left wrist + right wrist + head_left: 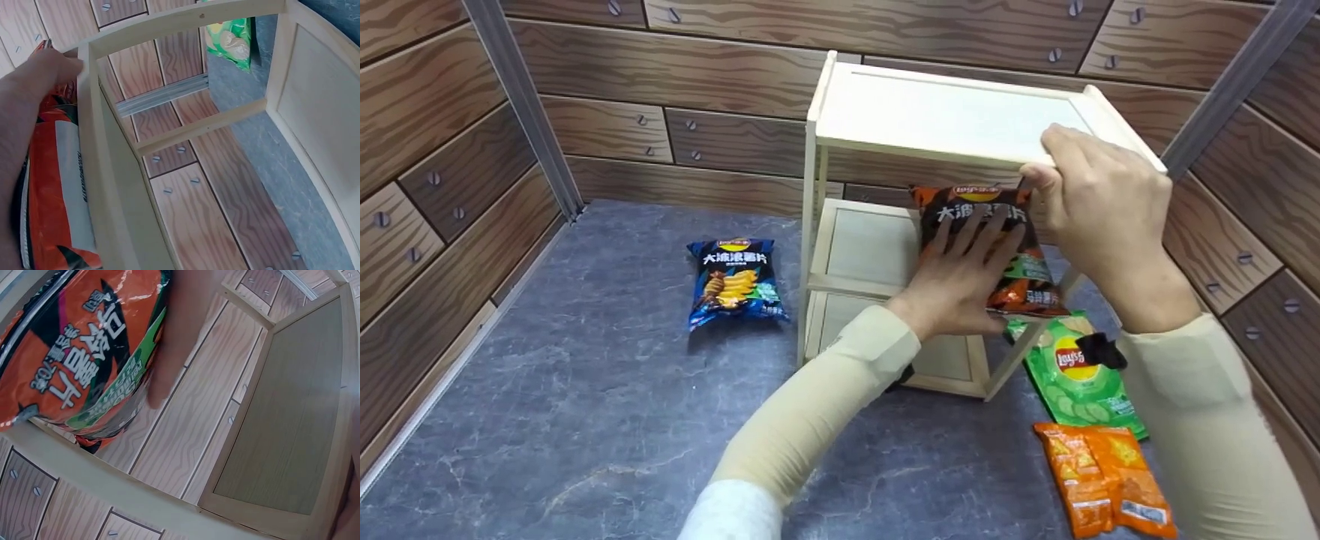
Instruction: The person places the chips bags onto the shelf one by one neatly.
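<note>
A wooden shelf rack (pixel 885 281) stands right of centre in the head view. On its middle level a black and orange chip bag (pixel 1027 289) leans upright. My left hand (pixel 960 289) lies across the bag's front with straight, spread fingers. In the left wrist view, the bag's orange side (pixel 50 185) shows beside the wooden frame. My right hand (pixel 1110 187) grips the front right edge of the rack's top board (pixel 930 105), fingers above and thumb at the front edge. The right wrist view shows the bag (pixel 95 343) close up, with a finger along its side.
A blue chip bag (pixel 739 289) lies on the grey marbled surface (pixel 585 390) left of the rack. Right of the rack lie a green chip bag (pixel 1065 390) and an orange snack bag (pixel 1106 480). Wood-patterned walls (pixel 697 67) surround the surface.
</note>
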The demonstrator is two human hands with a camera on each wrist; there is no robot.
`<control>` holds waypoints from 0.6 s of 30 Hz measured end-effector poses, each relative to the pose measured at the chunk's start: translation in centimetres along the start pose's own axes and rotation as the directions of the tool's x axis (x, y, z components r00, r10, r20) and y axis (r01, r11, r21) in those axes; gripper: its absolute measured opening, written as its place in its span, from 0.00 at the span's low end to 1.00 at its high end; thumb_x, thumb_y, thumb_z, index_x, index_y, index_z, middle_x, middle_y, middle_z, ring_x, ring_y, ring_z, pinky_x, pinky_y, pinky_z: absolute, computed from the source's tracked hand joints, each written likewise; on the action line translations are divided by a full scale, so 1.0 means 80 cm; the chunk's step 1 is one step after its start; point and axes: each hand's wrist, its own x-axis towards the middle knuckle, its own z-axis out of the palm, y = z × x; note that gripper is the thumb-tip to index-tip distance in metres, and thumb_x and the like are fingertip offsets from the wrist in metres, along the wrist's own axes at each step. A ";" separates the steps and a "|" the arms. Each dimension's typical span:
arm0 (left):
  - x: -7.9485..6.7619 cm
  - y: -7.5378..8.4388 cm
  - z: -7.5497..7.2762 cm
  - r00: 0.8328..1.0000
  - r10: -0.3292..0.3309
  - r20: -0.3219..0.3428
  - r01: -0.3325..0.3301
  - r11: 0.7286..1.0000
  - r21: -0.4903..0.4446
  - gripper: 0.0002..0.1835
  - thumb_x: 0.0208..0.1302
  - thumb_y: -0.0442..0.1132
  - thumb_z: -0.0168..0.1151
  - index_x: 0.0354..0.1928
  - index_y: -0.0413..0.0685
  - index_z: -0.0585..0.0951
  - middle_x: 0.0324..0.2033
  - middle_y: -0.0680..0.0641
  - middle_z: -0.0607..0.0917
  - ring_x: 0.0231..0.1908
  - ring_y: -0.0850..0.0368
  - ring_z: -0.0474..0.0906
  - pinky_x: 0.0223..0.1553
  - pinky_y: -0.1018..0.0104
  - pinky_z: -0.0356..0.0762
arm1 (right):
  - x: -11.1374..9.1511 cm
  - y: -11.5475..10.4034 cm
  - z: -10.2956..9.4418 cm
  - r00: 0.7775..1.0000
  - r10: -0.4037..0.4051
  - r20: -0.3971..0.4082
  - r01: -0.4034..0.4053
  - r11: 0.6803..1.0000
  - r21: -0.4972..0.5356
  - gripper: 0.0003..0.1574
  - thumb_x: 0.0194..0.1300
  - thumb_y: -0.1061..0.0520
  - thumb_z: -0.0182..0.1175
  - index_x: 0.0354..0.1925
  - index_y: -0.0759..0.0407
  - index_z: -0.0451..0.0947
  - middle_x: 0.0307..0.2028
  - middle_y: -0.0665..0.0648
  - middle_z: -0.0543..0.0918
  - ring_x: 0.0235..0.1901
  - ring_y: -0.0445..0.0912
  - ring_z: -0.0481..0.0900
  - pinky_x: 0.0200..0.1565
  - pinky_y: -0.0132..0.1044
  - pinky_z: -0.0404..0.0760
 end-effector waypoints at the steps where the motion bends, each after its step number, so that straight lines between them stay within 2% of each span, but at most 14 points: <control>1: 0.000 0.000 0.000 1.000 0.006 -0.010 -0.006 1.000 -0.004 0.68 0.46 0.79 0.60 0.80 0.54 0.39 0.80 0.44 0.37 0.79 0.44 0.34 0.76 0.41 0.44 | 0.000 0.000 0.000 1.000 0.000 0.001 0.000 1.000 -0.001 0.49 0.72 0.26 0.30 0.49 0.62 0.80 0.51 0.62 0.87 0.37 0.67 0.85 0.33 0.59 0.78; 5: -0.001 -0.003 -0.005 0.998 0.033 -0.061 -0.034 0.999 -0.023 0.67 0.47 0.80 0.58 0.80 0.53 0.41 0.80 0.44 0.39 0.79 0.44 0.35 0.75 0.38 0.44 | -0.001 0.001 -0.001 1.000 0.006 0.002 -0.006 1.000 -0.004 0.48 0.72 0.26 0.31 0.51 0.61 0.80 0.52 0.62 0.86 0.40 0.67 0.85 0.35 0.60 0.79; 12: -0.007 -0.010 -0.019 0.997 0.054 -0.050 -0.057 0.996 -0.066 0.61 0.53 0.81 0.50 0.80 0.55 0.42 0.80 0.45 0.42 0.79 0.45 0.39 0.75 0.37 0.40 | -0.001 0.001 0.001 1.000 0.020 -0.022 -0.020 1.000 -0.005 0.51 0.71 0.25 0.28 0.51 0.61 0.81 0.51 0.62 0.86 0.39 0.67 0.85 0.35 0.61 0.79; 18: -0.024 -0.024 -0.025 0.994 0.065 -0.084 -0.072 0.994 -0.077 0.58 0.54 0.81 0.48 0.79 0.57 0.47 0.79 0.45 0.47 0.78 0.44 0.44 0.75 0.36 0.39 | -0.002 0.001 0.002 1.000 0.014 -0.008 -0.014 1.000 0.003 0.48 0.72 0.26 0.32 0.51 0.61 0.80 0.51 0.62 0.86 0.41 0.67 0.85 0.37 0.61 0.78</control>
